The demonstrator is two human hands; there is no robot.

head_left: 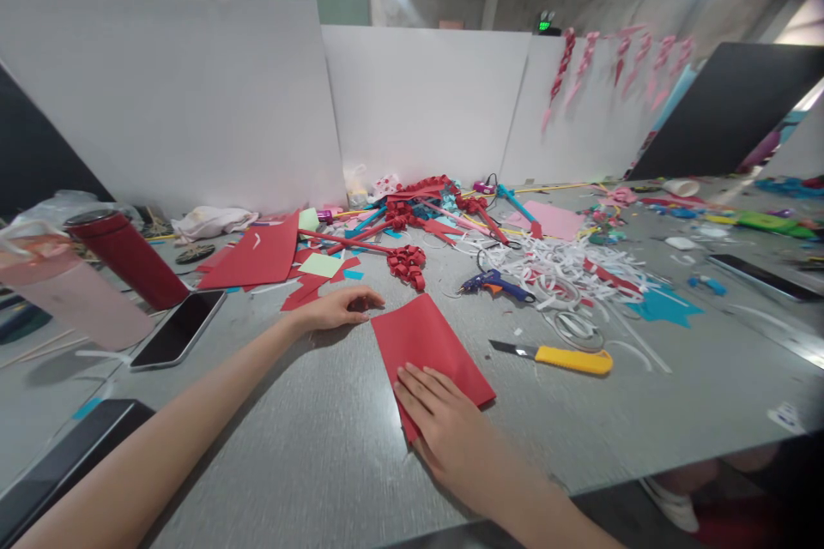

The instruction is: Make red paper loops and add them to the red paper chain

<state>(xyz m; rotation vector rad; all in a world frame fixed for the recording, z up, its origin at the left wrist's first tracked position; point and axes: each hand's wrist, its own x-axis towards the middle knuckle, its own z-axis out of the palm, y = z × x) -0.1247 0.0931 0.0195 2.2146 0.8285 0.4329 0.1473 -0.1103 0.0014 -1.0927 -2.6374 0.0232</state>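
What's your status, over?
Right hand flat on red rectangular paper sheet. Left hand open beside its far corner. Yellow utility knife lies apart, right.

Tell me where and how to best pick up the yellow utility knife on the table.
Grip the yellow utility knife by its yellow handle, coming from above at its right end. It lies flat on the table, with the bare blade sticking out to the left, toward the red paper, so keep fingers off that end.

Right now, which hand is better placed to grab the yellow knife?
Probably the right hand: it rests on the red paper, nearest the yellow knife. The left hand sits at the paper's far corner.
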